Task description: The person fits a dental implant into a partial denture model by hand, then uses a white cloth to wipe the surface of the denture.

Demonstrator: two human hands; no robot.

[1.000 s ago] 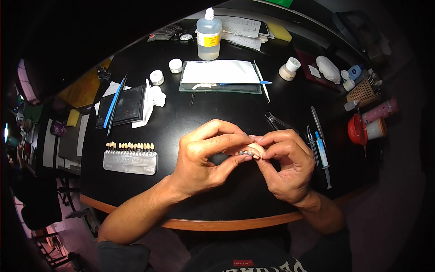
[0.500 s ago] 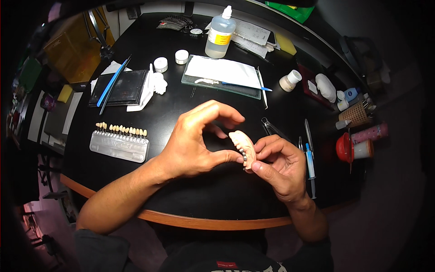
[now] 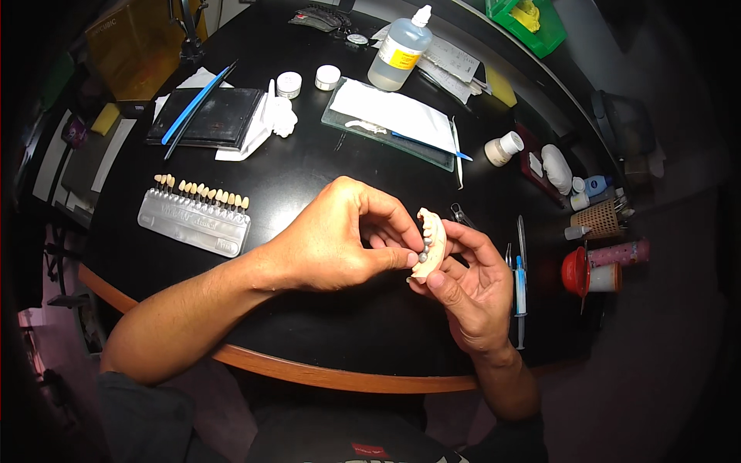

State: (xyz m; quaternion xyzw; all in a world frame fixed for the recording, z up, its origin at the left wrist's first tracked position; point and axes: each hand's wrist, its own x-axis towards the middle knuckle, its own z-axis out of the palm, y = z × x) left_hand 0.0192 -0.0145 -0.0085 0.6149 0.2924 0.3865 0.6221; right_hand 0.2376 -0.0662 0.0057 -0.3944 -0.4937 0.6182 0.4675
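Observation:
A pale pink dental model (image 3: 432, 231) stands upright between my hands, cream teeth and grey metal crowns (image 3: 424, 251) along its left side. My right hand (image 3: 471, 297) grips it from the right, thumb near the bottom end. My left hand (image 3: 332, 239) has thumb and curled forefinger closed at the metal crowns; exactly what its fingertips pinch is partly hidden. A caliper-like metal tool (image 3: 458, 211) lies behind the model, partly covered. Just right of my right hand are a blue syringe (image 3: 520, 287) and slim metal instruments (image 3: 522, 231).
Shade guide (image 3: 193, 220), black case (image 3: 202, 116) with blue tweezers, two white jars, glass slab (image 3: 333, 114) with paper, liquid bottle (image 3: 397, 54) and small jar (image 3: 503, 148) are on the desk. At right sit a red bowl (image 3: 575, 270) and brush holder (image 3: 598, 220); wooden edge (image 3: 340, 374) in front.
The model has turned from lying sideways between both hands to upright in my right hand. My left fingers lifted away half a second ago and are now back against the crowns.

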